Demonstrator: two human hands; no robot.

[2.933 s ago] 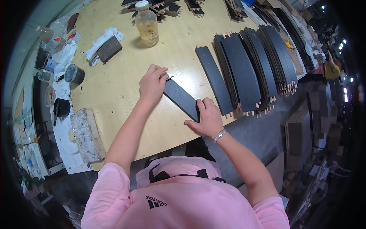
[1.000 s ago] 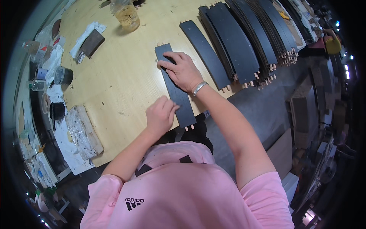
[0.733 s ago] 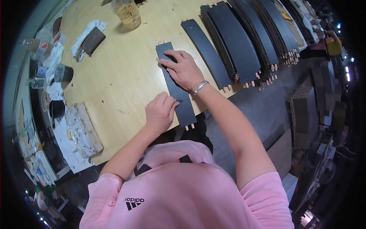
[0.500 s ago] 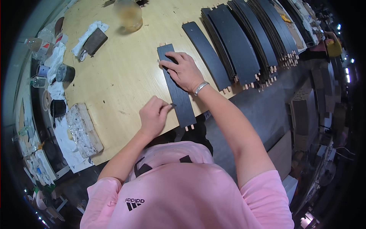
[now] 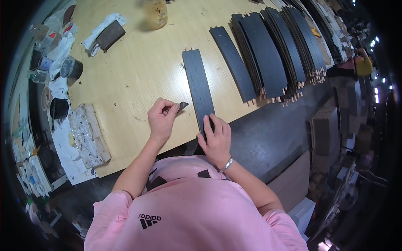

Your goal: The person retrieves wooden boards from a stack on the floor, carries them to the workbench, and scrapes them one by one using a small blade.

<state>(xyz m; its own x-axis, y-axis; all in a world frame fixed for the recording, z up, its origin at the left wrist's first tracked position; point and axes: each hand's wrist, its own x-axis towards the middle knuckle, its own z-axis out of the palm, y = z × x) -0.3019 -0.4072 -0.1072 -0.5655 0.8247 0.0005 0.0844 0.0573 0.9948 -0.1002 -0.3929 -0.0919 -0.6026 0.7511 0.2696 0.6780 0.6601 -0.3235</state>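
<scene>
while right hand (image 5: pixel 215 138) presses dark slat (image 5: pixel 198 85) | left hand (image 5: pixel 161 117) pinches scraper (image 5: pixel 183 105)

pale wooden worktable (image 5: pixel 125 79) | dark floor (image 5: pixel 272 138) | ceiling lights (image 5: pixel 372 42) far right

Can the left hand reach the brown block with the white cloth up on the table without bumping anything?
Probably yes. The left hand holds a small dark scraper, and only bare table lies between it and the brown block. It looks like a long stretch, though.
</scene>
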